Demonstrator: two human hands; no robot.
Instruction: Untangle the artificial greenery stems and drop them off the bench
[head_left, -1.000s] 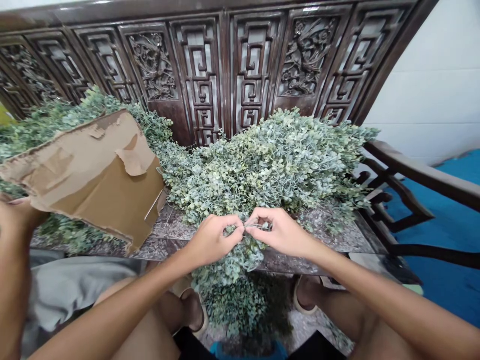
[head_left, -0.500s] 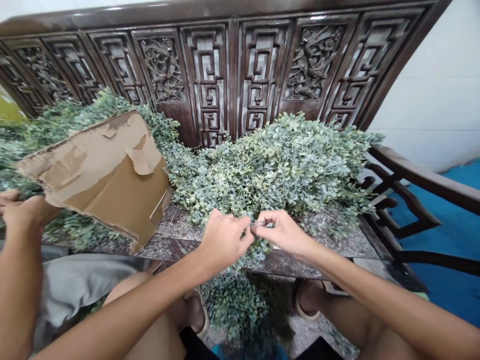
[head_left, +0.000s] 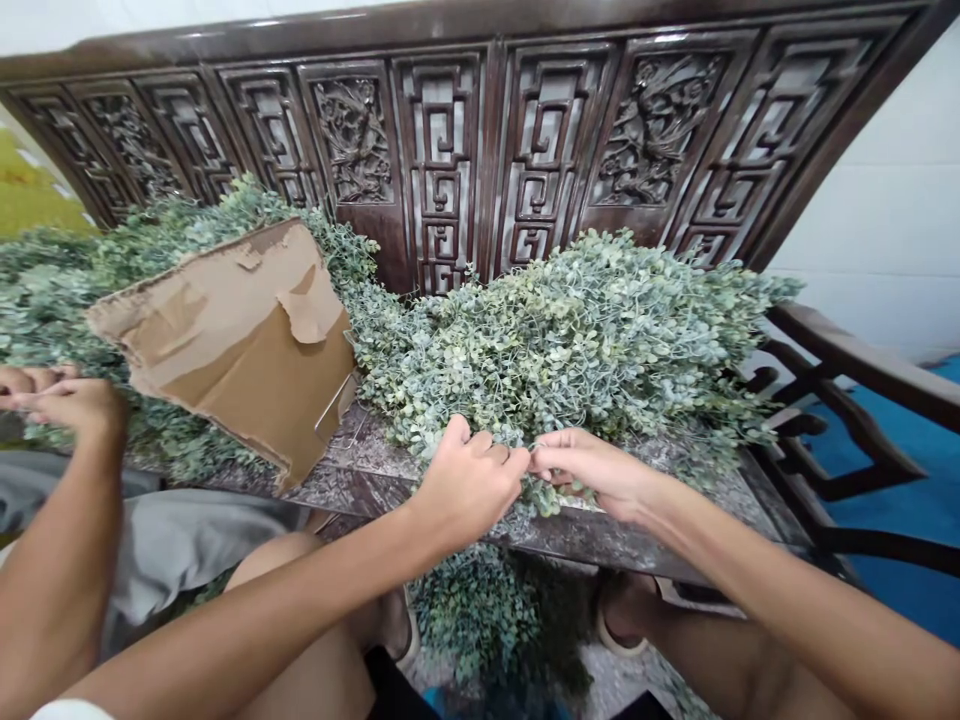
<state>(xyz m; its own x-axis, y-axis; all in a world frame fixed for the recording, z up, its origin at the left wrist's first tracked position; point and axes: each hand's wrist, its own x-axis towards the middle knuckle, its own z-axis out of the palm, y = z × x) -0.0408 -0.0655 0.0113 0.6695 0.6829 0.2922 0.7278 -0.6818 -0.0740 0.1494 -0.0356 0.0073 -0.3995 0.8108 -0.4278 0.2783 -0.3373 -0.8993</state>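
In the head view, my left hand and my right hand meet fingertip to fingertip at the front edge of a bench seat. Both are closed in a pinch on a leafy artificial plant sprig, whose grey-green leaves show below the fingers. The exact part between the fingertips is mostly covered. Right behind them spreads a large heap of artificial greenery. To the left, a torn piece of brown cardboard leans over the foliage, with a bent metal wire near its right corner.
Another person's hand is closed at the far left. A dark carved wooden backrest rises behind, with an armrest on the right. More greenery lies on the floor between my feet.
The view has swung slightly, so the scene sits farther right. My hands stay together at the sprig, with the right fingers now stretched more over it. The other person's hand has shifted.
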